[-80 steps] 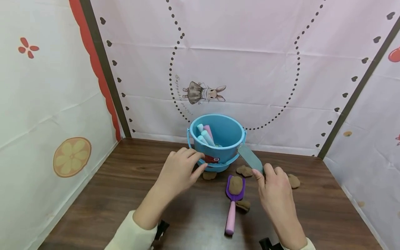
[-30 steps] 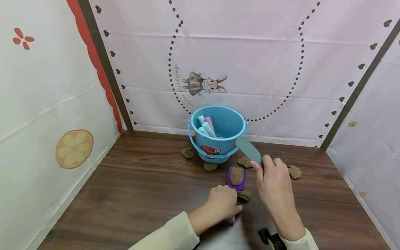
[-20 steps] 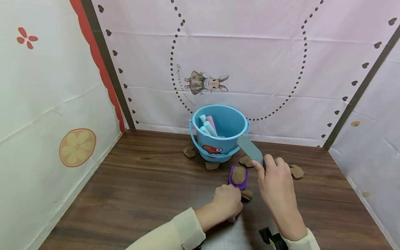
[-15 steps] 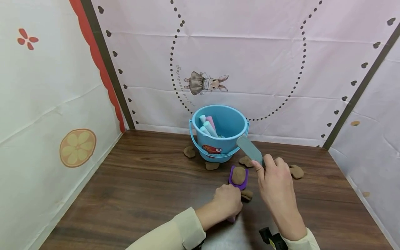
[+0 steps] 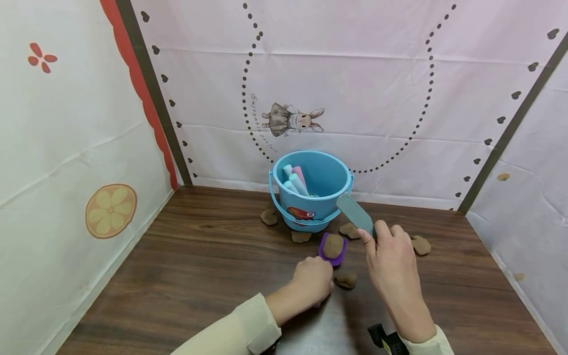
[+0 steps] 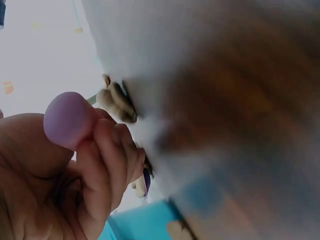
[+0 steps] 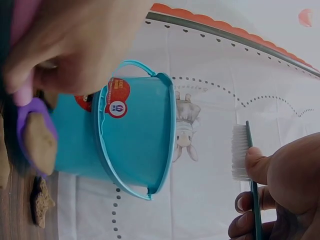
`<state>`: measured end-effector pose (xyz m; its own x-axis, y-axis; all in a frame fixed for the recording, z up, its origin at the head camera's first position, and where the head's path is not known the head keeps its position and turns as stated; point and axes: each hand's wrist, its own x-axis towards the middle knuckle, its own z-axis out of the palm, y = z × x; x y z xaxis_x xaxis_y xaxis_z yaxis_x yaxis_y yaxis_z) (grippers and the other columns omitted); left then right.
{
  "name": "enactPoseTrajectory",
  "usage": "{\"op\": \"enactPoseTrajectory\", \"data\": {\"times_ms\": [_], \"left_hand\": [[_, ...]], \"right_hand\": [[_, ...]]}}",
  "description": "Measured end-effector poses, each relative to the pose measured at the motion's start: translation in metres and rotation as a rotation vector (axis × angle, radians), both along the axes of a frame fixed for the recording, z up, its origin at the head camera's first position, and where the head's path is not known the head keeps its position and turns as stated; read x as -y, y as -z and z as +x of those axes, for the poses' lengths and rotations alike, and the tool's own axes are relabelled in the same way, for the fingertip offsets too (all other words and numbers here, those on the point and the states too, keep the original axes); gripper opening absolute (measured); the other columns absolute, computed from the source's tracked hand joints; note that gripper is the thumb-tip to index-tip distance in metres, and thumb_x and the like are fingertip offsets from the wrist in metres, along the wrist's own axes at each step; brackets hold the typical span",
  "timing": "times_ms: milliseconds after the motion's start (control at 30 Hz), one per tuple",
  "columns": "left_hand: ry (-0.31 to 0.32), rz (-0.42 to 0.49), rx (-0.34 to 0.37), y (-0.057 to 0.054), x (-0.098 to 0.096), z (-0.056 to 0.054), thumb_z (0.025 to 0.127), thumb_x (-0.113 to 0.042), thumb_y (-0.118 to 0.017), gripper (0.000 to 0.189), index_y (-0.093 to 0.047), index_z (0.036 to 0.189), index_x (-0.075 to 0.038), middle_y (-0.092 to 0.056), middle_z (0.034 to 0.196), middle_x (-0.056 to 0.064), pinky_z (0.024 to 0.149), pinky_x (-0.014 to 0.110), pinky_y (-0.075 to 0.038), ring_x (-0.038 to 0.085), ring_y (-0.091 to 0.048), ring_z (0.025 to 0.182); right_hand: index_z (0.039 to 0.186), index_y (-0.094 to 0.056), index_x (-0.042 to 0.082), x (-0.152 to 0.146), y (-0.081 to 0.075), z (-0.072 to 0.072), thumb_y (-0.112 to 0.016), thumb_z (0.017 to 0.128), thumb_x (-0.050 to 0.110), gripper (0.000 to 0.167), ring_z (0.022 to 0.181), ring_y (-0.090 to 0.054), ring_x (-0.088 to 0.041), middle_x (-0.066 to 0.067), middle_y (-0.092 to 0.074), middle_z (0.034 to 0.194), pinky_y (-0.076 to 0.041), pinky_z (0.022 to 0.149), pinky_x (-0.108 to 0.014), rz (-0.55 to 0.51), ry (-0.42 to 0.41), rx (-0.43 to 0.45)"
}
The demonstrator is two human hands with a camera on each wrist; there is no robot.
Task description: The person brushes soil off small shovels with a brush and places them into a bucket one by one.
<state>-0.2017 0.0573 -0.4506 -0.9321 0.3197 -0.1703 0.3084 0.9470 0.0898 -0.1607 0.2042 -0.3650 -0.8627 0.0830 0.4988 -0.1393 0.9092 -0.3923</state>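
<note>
My left hand [image 5: 312, 283] grips the pink handle of a toy shovel. The rounded end of that handle [image 6: 69, 120] sticks out of the curled fingers in the left wrist view. On the shovel's purple scoop [image 5: 336, 261] sits a brown lump [image 5: 333, 245], like clay or sand. My right hand [image 5: 392, 276] pinches a brush [image 7: 254, 200] with a teal back and white bristles, held up right of the bucket. Behind both hands stands the blue bucket [image 5: 306, 209], its handle hanging down in front. In it are several pale-blue and pink handle-like pieces [image 5: 298, 183].
Loose brown lumps lie on the dark wood table [image 5: 213, 266]: one left of the bucket [image 5: 268, 217], one before it [image 5: 301, 236], others near the brush [image 5: 349, 230], below the scoop [image 5: 346, 280] and right of my right hand [image 5: 420, 245]. Printed cloth walls [image 5: 199, 88] enclose the table.
My left hand has left the bucket's front and taken hold of the shovel's handle; the shovel has then shifted slightly left with its lump. My right hand stays almost still with the brush.
</note>
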Motion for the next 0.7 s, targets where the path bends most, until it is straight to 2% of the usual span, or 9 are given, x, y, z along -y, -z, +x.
{"op": "enactPoseTrajectory", "data": {"times_ms": [167, 267, 433, 567, 700], "left_hand": [[0.036, 0.034, 0.002, -0.014, 0.020, 0.002, 0.095, -0.027, -0.065, 0.033, -0.062, 0.063, -0.016, -0.068, 0.076, 0.002, 0.063, 0.041, -0.058, 0.022, -0.069, 0.075], [0.068, 0.072, -0.036, -0.024, 0.034, 0.006, 0.098, -0.028, -0.062, 0.028, -0.068, 0.074, -0.014, -0.067, 0.077, 0.003, 0.061, 0.042, -0.057, 0.024, -0.069, 0.075], [0.121, 0.103, -0.145, -0.043, 0.059, 0.012, 0.105, -0.032, -0.055, 0.032, -0.066, 0.090, -0.007, -0.068, 0.081, 0.009, 0.061, 0.042, -0.057, 0.030, -0.070, 0.077], [0.145, 0.097, -0.286, -0.052, 0.078, 0.018, 0.102, -0.026, -0.062, 0.022, -0.062, 0.092, -0.006, -0.066, 0.080, 0.009, 0.056, 0.038, -0.055, 0.026, -0.067, 0.069], [0.175, 0.053, -0.466, -0.054, 0.092, 0.022, 0.098, -0.021, -0.069, 0.016, -0.062, 0.095, -0.006, -0.060, 0.080, 0.005, 0.052, 0.030, -0.047, 0.019, -0.061, 0.064]], "right_hand": [[0.092, -0.052, 0.006, 0.002, -0.001, 0.000, -0.057, 0.103, 0.039, 0.035, 0.067, -0.037, -0.025, -0.011, -0.038, 0.076, -0.033, 0.059, -0.036, -0.005, 0.008, 0.032], [0.092, -0.053, 0.006, 0.003, 0.000, -0.001, -0.057, 0.102, 0.039, 0.035, 0.067, -0.037, -0.025, -0.010, -0.038, 0.076, -0.033, 0.059, -0.036, -0.004, 0.005, 0.030], [0.088, -0.052, 0.007, 0.006, 0.002, -0.001, -0.060, 0.101, 0.038, 0.035, 0.065, -0.037, -0.025, -0.009, -0.037, 0.075, -0.033, 0.058, -0.035, 0.009, -0.008, 0.007], [0.089, -0.052, 0.007, 0.009, 0.004, -0.001, -0.061, 0.100, 0.038, 0.034, 0.066, -0.039, -0.026, -0.010, -0.038, 0.075, -0.034, 0.058, -0.036, 0.017, -0.022, 0.023], [0.087, -0.051, 0.008, 0.014, 0.008, -0.001, -0.062, 0.100, 0.038, 0.034, 0.067, -0.040, -0.026, -0.009, -0.038, 0.074, -0.035, 0.059, -0.037, 0.026, -0.046, 0.026]]}}
